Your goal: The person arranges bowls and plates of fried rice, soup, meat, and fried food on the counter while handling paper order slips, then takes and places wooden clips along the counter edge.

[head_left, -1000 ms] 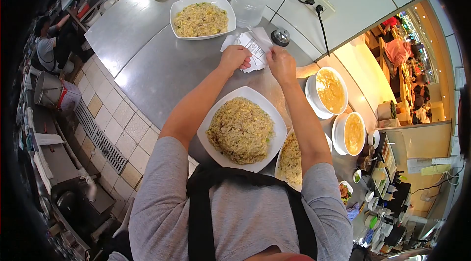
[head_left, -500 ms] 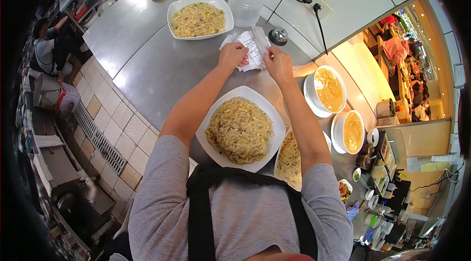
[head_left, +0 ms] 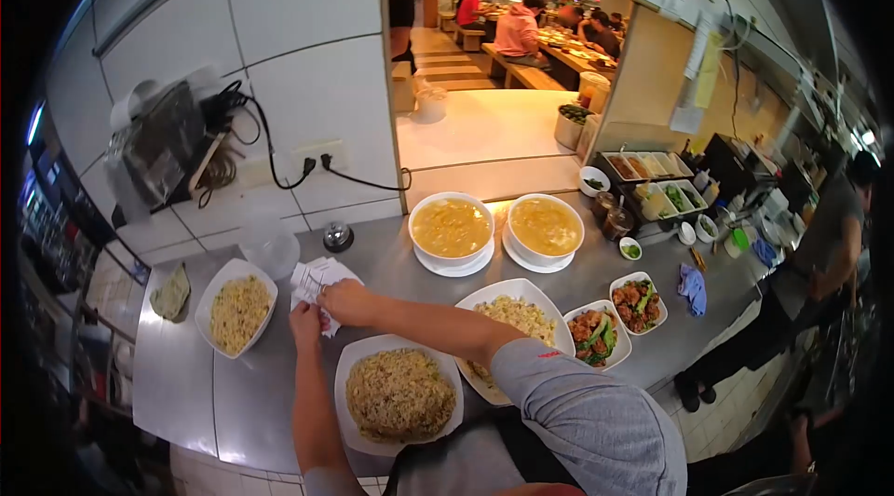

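White printed paper slips (head_left: 321, 278) lie in a loose pile on the steel counter (head_left: 270, 384). My left hand (head_left: 304, 322) has its fingers closed at the pile's lower left edge. Beside it, my right hand (head_left: 345, 301) is closed on the slips' right side. Just behind the pile stands a silver call bell (head_left: 337, 236). A bowl of fried rice (head_left: 238, 313) is to the left, and a larger heaped plate of fried rice (head_left: 400, 394) sits nearer my body, below my right forearm.
Two soup bowls (head_left: 452, 228) stand behind my right arm. Another rice plate (head_left: 521, 312), two meat dishes (head_left: 636, 303) and a blue cloth (head_left: 692, 289) are to the right. A green cloth (head_left: 170, 294) lies far left. A co-worker (head_left: 829, 244) stands at right.
The view has swung right and up, showing the serving window and the co-worker. My hands have come closer together over the slips.
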`<state>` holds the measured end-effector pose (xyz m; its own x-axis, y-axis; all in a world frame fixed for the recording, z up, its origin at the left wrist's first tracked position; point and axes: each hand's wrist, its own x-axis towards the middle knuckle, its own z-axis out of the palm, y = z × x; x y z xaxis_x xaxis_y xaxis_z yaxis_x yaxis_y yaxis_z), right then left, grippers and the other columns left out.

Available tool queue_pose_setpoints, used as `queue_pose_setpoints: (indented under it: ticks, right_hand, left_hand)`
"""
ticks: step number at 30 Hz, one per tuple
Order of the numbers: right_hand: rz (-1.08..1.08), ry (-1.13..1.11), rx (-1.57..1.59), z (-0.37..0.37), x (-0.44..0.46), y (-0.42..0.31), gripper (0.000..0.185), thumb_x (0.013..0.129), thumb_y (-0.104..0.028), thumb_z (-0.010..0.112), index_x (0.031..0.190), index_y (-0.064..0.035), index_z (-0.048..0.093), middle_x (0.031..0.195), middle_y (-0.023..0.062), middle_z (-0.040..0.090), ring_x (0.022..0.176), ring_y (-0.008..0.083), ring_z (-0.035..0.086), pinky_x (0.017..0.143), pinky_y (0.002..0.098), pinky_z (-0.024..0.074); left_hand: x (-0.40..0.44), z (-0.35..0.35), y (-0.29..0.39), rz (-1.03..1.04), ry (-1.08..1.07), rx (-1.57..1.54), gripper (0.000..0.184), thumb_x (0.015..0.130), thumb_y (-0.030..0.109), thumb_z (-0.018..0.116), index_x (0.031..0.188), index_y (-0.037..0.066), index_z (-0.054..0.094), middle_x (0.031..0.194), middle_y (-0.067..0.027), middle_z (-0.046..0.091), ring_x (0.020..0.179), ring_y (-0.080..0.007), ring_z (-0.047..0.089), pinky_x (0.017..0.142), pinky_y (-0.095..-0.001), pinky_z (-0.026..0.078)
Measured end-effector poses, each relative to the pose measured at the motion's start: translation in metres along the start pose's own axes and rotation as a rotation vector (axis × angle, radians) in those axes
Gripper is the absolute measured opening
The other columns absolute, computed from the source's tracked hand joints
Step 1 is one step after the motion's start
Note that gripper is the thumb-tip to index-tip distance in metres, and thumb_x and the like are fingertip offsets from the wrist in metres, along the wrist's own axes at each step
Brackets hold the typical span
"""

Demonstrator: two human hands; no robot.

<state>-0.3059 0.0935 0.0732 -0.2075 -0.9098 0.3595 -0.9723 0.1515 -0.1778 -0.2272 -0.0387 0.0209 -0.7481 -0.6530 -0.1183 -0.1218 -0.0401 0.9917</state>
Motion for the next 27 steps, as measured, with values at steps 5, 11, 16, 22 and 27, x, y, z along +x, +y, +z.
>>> queue_pose_setpoints:
  ticks: [5, 11, 16, 22, 27]
  right_hand:
    - [-0.12, 0.148, -0.112, 0.001, -0.011, -0.009, 0.014, 0.072, -0.017, 0.057, 0.076, -0.0043, 0.061, 0.085, 0.0124, 0.059, 0.077, 0.0273, 0.061, 0.065, 0.0389, 0.0492]
    - [-0.102, 0.08, -0.065, 0.011, -0.014, -0.011, 0.014, 0.071, -0.019, 0.058, 0.076, -0.0065, 0.062, 0.082, 0.0087, 0.06, 0.08, 0.0249, 0.06, 0.067, 0.0391, 0.0476]
    - [-0.064, 0.131, -0.102, 0.012, -0.02, -0.018, 0.011, 0.071, -0.019, 0.057, 0.074, -0.0087, 0.062, 0.08, 0.007, 0.061, 0.078, 0.0241, 0.059, 0.075, 0.0384, 0.0429]
    - [-0.049, 0.075, -0.123, 0.016, -0.019, -0.014, 0.012, 0.072, -0.018, 0.055, 0.074, -0.0078, 0.061, 0.075, 0.0066, 0.061, 0.077, 0.0236, 0.059, 0.076, 0.0372, 0.041]
    - [-0.025, 0.025, -0.113, 0.018, -0.017, -0.014, 0.011, 0.073, -0.018, 0.054, 0.072, -0.0084, 0.06, 0.072, 0.0058, 0.061, 0.076, 0.0235, 0.059, 0.074, 0.0377, 0.0421]
  left_hand:
    - [-0.009, -0.002, -0.004, -0.029, -0.03, -0.013, 0.01, 0.081, 0.009, 0.053, 0.072, 0.003, 0.052, 0.057, -0.0058, 0.054, 0.043, -0.0123, 0.052, 0.037, -0.0254, 0.045]
    - [-0.017, -0.003, -0.01, -0.049, -0.06, 0.031, 0.013, 0.083, 0.009, 0.053, 0.071, 0.005, 0.05, 0.057, -0.0069, 0.055, 0.043, -0.0138, 0.053, 0.038, -0.0252, 0.043]
    - [-0.012, -0.003, -0.02, -0.058, -0.05, 0.031, 0.012, 0.082, 0.005, 0.051, 0.07, 0.005, 0.048, 0.057, -0.0079, 0.055, 0.043, -0.0147, 0.053, 0.038, -0.0253, 0.044]
    - [-0.009, -0.002, -0.019, -0.095, -0.047, 0.05, 0.009, 0.079, 0.0, 0.047, 0.072, 0.004, 0.046, 0.057, -0.0082, 0.054, 0.043, -0.0147, 0.053, 0.036, -0.0258, 0.044]
    - [-0.017, 0.002, -0.011, -0.09, -0.048, 0.02, 0.01, 0.078, -0.003, 0.047, 0.07, 0.003, 0.044, 0.057, -0.0082, 0.052, 0.042, -0.0145, 0.052, 0.035, -0.0261, 0.043]
